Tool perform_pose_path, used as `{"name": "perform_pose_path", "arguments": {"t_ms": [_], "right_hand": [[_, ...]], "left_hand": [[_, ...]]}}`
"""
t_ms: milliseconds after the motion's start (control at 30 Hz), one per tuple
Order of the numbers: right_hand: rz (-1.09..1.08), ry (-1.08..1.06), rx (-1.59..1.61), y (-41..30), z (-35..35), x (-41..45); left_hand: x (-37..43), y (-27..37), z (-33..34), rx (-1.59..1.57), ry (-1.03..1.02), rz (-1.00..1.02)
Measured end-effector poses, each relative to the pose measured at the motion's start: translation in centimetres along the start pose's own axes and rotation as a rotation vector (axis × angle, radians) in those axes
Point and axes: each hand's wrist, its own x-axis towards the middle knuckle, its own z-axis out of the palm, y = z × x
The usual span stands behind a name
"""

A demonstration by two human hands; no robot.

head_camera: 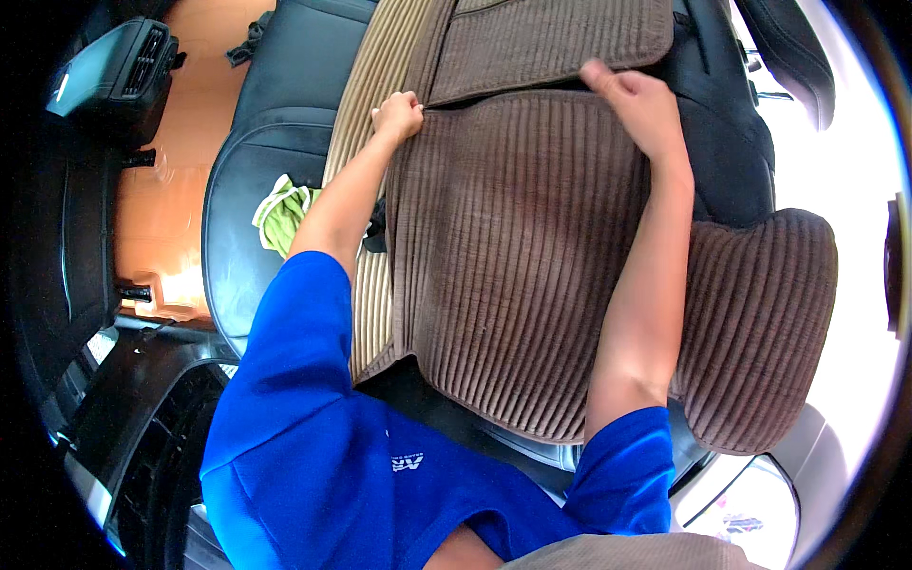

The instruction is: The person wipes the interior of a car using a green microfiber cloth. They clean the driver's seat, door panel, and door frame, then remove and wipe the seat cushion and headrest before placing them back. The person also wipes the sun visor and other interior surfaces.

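Note:
A brown ribbed fabric seat cover (527, 249) lies over the black leather rear seat of a car, its beige ribbed side or strip (370, 306) showing along the left. My left hand (399, 116) is closed on the cover's edge, by the narrow gap between two brown sections. My right hand (638, 103), slightly blurred, is at the lower edge of the upper brown section (548, 43), thumb extended; whether it grips the fabric I cannot tell. A rounded brown ribbed part (759, 335) covers the headrest area at the right.
A green cloth with white trim (281, 214) lies on the black leather seat (235, 185) beside my left forearm. Further left are an orange-brown floor (189, 128), a dark cloth (253, 39) and a console with air vents (117, 68). A black headrest (791, 57) is at the upper right.

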Motion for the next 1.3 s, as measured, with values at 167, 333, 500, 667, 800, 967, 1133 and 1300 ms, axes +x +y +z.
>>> {"name": "perform_pose_path", "arguments": {"t_ms": [167, 333, 500, 667, 800, 967, 1133, 1300], "right_hand": [[-0.041, -0.136, -0.026, -5.5, -3.0, -4.6], [-0.222, 0.11, -0.091, -8.0, -5.8, -7.6], [-0.448, -0.008, -0.182, -10.5, -5.0, -13.5], [-0.482, 0.037, -0.165, -10.3, -5.9, -15.1], [-0.399, 0.117, -0.153, -9.2, -6.4, -14.3], [-0.377, -0.024, -0.117, -10.0, -3.0, -13.0], [-0.396, -0.111, -0.277, -9.9, -0.1, -13.2], [-0.378, -0.234, -0.354, -12.1, -1.7, -15.1]], "left_hand": [[0.3, 0.4, 0.1, 0.057, -0.079, -0.149], [0.9, 2.7, -0.4, 0.012, -0.084, 0.101], [0.0, 1.0, -0.5, 0.015, 0.042, 0.173], [1.6, -1.1, 1.8, -0.341, -0.056, 0.135], [1.8, -2.5, 2.4, -0.724, -0.185, -0.031], [0.9, -1.1, 2.3, -0.224, -0.12, -0.134], [-3.1, 8.9, -3.7, -0.455, 0.257, 0.638], [-0.9, 12.0, -5.7, 0.008, 0.027, 0.755]]}}
